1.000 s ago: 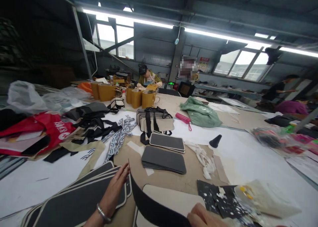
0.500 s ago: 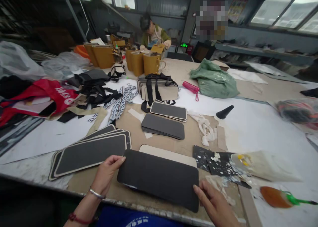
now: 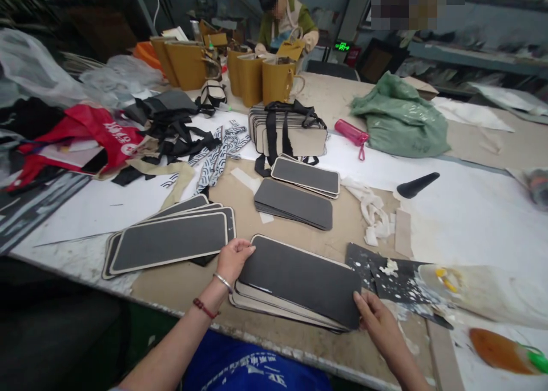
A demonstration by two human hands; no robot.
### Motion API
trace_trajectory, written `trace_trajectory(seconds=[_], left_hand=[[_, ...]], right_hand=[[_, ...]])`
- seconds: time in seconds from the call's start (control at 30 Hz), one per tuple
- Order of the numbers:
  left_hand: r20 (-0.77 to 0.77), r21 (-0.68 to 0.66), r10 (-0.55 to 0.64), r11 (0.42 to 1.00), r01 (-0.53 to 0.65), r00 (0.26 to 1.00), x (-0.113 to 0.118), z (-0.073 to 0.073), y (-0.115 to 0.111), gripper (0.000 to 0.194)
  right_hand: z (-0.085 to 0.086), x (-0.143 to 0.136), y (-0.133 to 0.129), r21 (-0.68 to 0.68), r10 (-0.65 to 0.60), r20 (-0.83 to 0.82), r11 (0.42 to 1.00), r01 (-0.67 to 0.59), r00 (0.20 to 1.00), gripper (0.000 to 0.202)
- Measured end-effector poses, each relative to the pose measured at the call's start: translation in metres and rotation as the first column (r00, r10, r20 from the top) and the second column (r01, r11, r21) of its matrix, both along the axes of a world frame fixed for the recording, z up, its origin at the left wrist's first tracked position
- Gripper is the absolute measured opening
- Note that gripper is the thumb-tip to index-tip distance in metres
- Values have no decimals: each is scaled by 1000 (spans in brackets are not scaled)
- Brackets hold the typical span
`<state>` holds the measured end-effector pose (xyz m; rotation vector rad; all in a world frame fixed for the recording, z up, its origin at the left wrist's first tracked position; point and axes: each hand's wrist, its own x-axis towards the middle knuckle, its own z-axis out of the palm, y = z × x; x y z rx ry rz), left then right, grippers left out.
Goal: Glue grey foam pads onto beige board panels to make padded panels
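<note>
A dark grey rounded panel [image 3: 299,279] lies at a slight slant over a stack of beige panels [image 3: 257,299] near the table's front edge. My left hand [image 3: 234,258] pinches its upper left corner between thumb and fingers. At its right end, my right hand [image 3: 377,317] grips the edge, thumb on top. Left of my left hand is a fanned stack of dark panels with cream borders [image 3: 171,244]. Beyond the held panel sit a pile of plain grey panels [image 3: 293,204] and a few cream-bordered ones [image 3: 306,176].
A glue-spattered black sheet [image 3: 368,265], a plastic bag [image 3: 471,294] and an amber bottle [image 3: 496,348] lie to the right. Strapped panels [image 3: 306,141], a pink pouch [image 3: 351,132] and a green bag [image 3: 402,120] stand farther back. Across the table a person [image 3: 285,23] works behind mustard-coloured bags [image 3: 278,74].
The dark panel has come down onto the beige panels, covering most of them. Both hands still hold it, and the camera view has tilted down and shifted left.
</note>
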<state>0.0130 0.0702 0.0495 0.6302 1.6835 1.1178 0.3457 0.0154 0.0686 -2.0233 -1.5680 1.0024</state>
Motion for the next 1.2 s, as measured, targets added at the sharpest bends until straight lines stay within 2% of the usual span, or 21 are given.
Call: trace_trajectory(seconds=[0.13,0.4,0.67,0.97,1.2], left_hand=[[-31,-18,20,1000,-21,999,3,-5,11,39],[-141,-45,19,999,-25,990,2,-8,7,35],[-255,-33,-37,999,29,966,5,-5,3,35],[-371,-83,-117,992,93,921,0,-9,2,48],[-434,-141,-170,983,120,885,2,-5,2,46]], right_hand=[[-2,2,11,13,27,35,1000,-27,999,47],[-6,-2,13,17,47,97,999,-49,994,49],[-10,-4,17,35,56,148,997,-62,987,46],[-16,-11,14,77,42,367,994,-75,929,32],[-26,-10,12,116,23,362,991,-69,932,27]])
